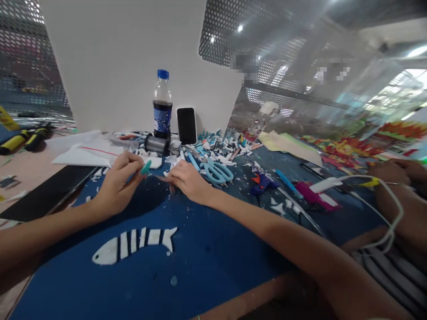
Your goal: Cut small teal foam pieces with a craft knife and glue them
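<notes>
Left hand point(115, 189) pinches a small teal foam piece point(146, 167); right hand point(187, 180), fingers pressed together, pins a thin scrap on the blue foam sheet point(200, 262). Best w/ steady wrists, slow trim. Teal scissors point(216, 171) lie just right, approx. within reach.
</notes>
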Demonstrator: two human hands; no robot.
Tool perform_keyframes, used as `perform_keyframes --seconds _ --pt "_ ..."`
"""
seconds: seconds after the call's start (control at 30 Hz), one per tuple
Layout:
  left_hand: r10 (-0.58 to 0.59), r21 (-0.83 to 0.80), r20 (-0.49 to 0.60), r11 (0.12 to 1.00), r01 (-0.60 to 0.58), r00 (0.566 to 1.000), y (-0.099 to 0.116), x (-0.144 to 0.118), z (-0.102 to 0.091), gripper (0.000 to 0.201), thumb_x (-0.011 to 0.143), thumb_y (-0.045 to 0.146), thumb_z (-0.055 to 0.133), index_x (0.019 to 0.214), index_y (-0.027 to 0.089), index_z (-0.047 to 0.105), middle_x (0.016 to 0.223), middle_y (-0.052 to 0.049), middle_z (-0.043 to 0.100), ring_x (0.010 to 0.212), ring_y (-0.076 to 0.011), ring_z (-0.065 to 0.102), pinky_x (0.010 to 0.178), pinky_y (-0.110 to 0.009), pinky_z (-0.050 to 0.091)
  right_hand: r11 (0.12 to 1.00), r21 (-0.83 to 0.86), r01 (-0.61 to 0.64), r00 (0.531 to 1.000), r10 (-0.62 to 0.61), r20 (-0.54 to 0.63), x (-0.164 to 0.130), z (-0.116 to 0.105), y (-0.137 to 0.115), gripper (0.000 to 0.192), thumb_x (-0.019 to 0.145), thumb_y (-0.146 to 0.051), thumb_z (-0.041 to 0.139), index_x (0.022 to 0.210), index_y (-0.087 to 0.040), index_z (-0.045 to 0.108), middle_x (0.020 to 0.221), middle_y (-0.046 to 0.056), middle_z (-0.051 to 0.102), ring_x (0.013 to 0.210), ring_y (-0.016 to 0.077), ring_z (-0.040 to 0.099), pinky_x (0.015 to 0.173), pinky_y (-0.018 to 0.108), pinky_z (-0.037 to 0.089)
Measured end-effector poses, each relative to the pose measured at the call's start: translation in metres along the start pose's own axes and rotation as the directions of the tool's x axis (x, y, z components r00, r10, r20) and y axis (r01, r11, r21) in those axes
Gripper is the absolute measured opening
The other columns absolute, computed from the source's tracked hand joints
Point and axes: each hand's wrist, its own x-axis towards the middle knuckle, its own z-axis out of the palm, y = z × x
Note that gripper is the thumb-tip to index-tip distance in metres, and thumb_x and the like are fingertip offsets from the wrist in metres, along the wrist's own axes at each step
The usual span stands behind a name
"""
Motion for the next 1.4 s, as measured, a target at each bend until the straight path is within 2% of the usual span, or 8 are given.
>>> perform_keyframes --seconds 0.2,0.37,0.73,0.83,0.97,1.03,1.2,1.4 --pt "0.066 0.124 -0.006 0.99 -0.064 0.998 0.002 -0.002 0.004 0.026 0.091 0.026 0.036 0.111 0.013 0.046 0.113 -0.014 0.05 0.111 -0.0238 0.046 0.094 -0.04 0.041 0.995 -0.101 -0.004 0.997 0.011 0.073 0.006 -0.007 -0.01 0.026 0.094 -0.019 0.038 0.074 -0.016 0.054 0.068 0.004 0.048 0.07 0.0168 0.043 0.067 0.029 0.033" --pt "0.121 0.111 0.313 0.98 -0.163 0.942 0.003 -0.004 0.004 0.023 0.09 0.022 0.033 0.085 0.015 0.056 0.075 -0.007 0.061 0.067 -0.0177 0.057 0.059 -0.026 0.043 0.991 -0.135 0.009 0.995 0.004 0.099 0.005 -0.007 -0.024 0.019 0.089 -0.013 0.041 0.078 -0.014 0.057 0.068 0.004 0.044 0.067 0.0166 0.041 0.062 0.028 0.031" --pt "-0.067 0.049 0.309 0.997 0.055 0.949 0.008 -0.006 -0.003 0.022 0.091 0.027 0.032 0.079 0.021 0.049 0.054 0.004 0.056 0.043 -0.0113 0.049 0.044 -0.021 0.034 0.988 -0.066 -0.137 0.988 0.131 -0.087 -0.024 -0.016 -0.022 0.032 0.094 -0.041 0.039 0.077 -0.017 0.05 0.077 0.006 0.055 0.078 0.0174 0.048 0.075 0.03 0.038" --pt "0.008 0.056 0.303 0.998 -0.027 0.953 0.005 -0.009 -0.002 0.019 0.09 0.023 0.032 0.079 0.021 0.048 0.057 0.003 0.057 0.046 -0.0109 0.052 0.046 -0.019 0.035 0.804 -0.237 -0.545 0.818 0.449 -0.361 -0.054 -0.038 -0.017 0.045 0.09 -0.053 0.037 0.088 -0.011 0.053 0.09 0.017 0.055 0.085 0.0255 0.051 0.076 0.041 0.042" --pt "0.078 0.058 0.301 0.993 -0.1 0.95 -0.004 -0.014 0.002 0.018 0.089 0.026 0.034 0.083 0.023 0.051 0.059 0.001 0.06 0.046 -0.0131 0.055 0.045 -0.021 0.036 0.128 -0.223 -0.966 0.232 0.808 -0.541 -0.096 -0.069 0.01 0.075 0.082 -0.068 0.036 0.098 0.002 0.058 0.099 0.035 0.053 0.097 0.0418 0.053 0.074 0.053 0.044" --pt "0.076 0.082 0.292 0.991 -0.104 0.953 -0.007 -0.016 0.004 0.019 0.09 0.027 0.034 0.086 0.023 0.052 0.06 0.001 0.061 0.046 -0.0136 0.055 0.045 -0.021 0.035 -0.02 -0.186 -0.982 0.083 0.843 -0.531 -0.109 -0.078 0.028 0.079 0.077 -0.071 0.039 0.094 0.003 0.061 0.099 0.04 0.052 0.099 0.048 0.053 0.068 0.057 0.044" --pt "0.051 0.21 0.298 0.971 -0.117 0.953 -0.006 -0.017 0.004 0.021 0.091 0.027 0.031 0.089 0.021 0.051 0.052 0.003 0.055 0.039 -0.0115 0.048 0.042 -0.021 0.03 -0.13 -0.191 -0.973 -0.055 0.932 -0.357 -0.112 -0.082 0.059 0.065 0.076 -0.063 0.051 0.084 -0.002 0.069 0.087 0.03 0.064 0.087 0.0422 0.062 0.065 0.052 0.048" --pt "-0.079 0.293 0.371 0.955 -0.036 0.925 0.008 -0.008 -0.003 0.02 0.088 0.024 0.03 0.08 0.02 0.048 0.047 0.002 0.052 0.04 -0.0138 0.049 0.043 -0.022 0.029 -0.116 -0.22 -0.969 -0.047 0.954 -0.297 -0.104 -0.082 0.064 0.045 0.076 -0.043 0.057 0.099 -0.006 0.069 0.109 0.029 0.062 0.099 0.0409 0.06 0.07 0.049 0.049"
